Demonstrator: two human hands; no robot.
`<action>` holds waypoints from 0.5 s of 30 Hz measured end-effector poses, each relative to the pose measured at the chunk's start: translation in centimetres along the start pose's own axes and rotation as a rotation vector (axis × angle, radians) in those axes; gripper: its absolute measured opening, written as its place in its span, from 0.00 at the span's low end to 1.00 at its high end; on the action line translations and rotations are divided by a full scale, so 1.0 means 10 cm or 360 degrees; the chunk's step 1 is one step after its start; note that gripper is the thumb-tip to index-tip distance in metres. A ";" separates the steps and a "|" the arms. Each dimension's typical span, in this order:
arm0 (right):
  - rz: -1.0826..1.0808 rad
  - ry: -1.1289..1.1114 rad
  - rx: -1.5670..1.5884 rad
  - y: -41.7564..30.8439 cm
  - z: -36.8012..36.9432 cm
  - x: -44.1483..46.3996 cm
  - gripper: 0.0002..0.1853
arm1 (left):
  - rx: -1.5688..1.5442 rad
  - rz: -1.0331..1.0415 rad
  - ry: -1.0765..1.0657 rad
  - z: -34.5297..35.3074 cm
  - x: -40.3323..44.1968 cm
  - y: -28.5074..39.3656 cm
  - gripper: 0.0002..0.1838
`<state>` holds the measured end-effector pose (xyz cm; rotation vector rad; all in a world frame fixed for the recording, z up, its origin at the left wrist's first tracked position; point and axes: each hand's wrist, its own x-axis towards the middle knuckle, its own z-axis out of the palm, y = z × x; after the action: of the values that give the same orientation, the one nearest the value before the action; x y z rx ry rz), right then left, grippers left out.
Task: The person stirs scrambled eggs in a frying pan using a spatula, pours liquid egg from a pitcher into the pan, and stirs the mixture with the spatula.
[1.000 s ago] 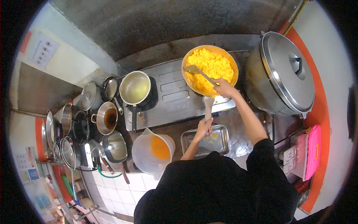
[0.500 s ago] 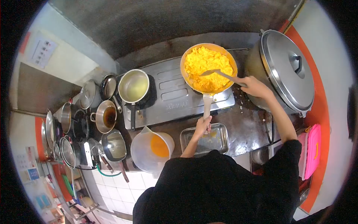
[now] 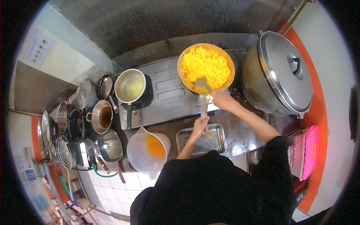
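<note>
Yellow scrambled egg point(image 3: 208, 66) fills a round frying pan point(image 3: 180, 73) on the steel stove. My left hand point(image 3: 200, 126) is closed around the pan's pale handle point(image 3: 204, 107). Over the pan's near edge, my right hand point(image 3: 221, 99) grips a spatula point(image 3: 203, 84), whose blade touches the egg at the near side. A metal tray point(image 3: 221, 150) lies below the pan handle, close to my left hand. To its left stands a translucent jug point(image 3: 137, 150) with orange liquid inside.
A pot point(image 3: 130, 86) with pale liquid is on the stove's left burner. Several pans and sieves crowd the far left. A large lidded pot point(image 3: 255, 78) stands right of the stove, with a pink-lidded box point(image 3: 310, 152) nearer the front.
My right hand has moved left with the spatula, from the pan's right side to its near edge. My left hand keeps its hold on the handle. The whole view has shifted slightly.
</note>
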<state>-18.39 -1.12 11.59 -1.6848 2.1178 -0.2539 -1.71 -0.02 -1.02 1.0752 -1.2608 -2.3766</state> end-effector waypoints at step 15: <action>0.0794 -0.0388 0.2312 0.38 -0.54 -0.25 0.08 | 0.0087 0.0090 0.0059 0.00 0.03 -0.04 0.16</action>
<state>-23.65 1.60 15.47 -0.3016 1.3538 -1.0226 -1.92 0.07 -1.51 1.0790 -1.3327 -2.2829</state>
